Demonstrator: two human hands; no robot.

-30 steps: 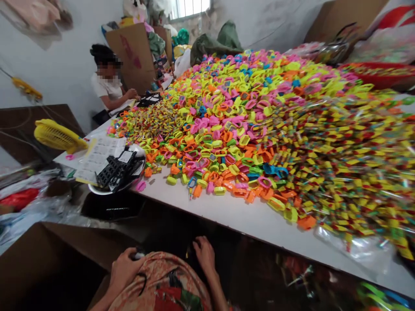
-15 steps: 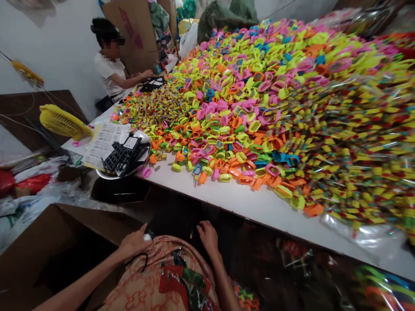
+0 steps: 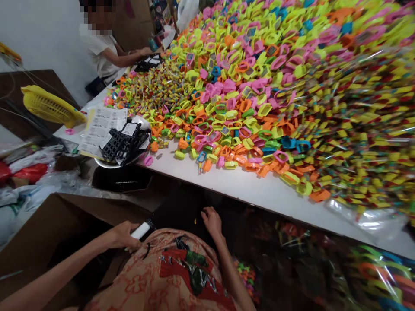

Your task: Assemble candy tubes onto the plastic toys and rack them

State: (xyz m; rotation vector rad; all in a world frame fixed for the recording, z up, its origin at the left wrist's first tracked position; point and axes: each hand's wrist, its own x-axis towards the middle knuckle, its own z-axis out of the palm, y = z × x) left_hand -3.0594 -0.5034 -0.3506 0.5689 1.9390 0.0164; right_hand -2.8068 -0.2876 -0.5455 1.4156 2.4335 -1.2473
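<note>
My left hand (image 3: 125, 235), beside my lap over the box, is closed on a flat white piece (image 3: 140, 231) with a dark patterned end; its exact kind I cannot make out. Dark cloth covers my lap, and there my right hand (image 3: 213, 222) rests with loosely bent fingers, no object visible in it. A printed top (image 3: 139, 276) lies between my arms. Above both hands, the white table (image 3: 181, 175) carries a large heap of toy watches (image 3: 223, 112) in yellow, pink, orange and blue.
A white bowl (image 3: 108, 164) holds black grid-like pieces (image 3: 121, 142) beside printed sheets (image 3: 103, 125). An open cardboard box (image 3: 29, 242) stands at left. Wrapped small packets (image 3: 366, 129) pile up at right. A yellow basket (image 3: 48, 106) and a co-worker (image 3: 100, 52) are at far left.
My left hand has shifted left and down, drawing more of the white piece into sight. My right hand has risen slightly in view. The camera has tilted down.
</note>
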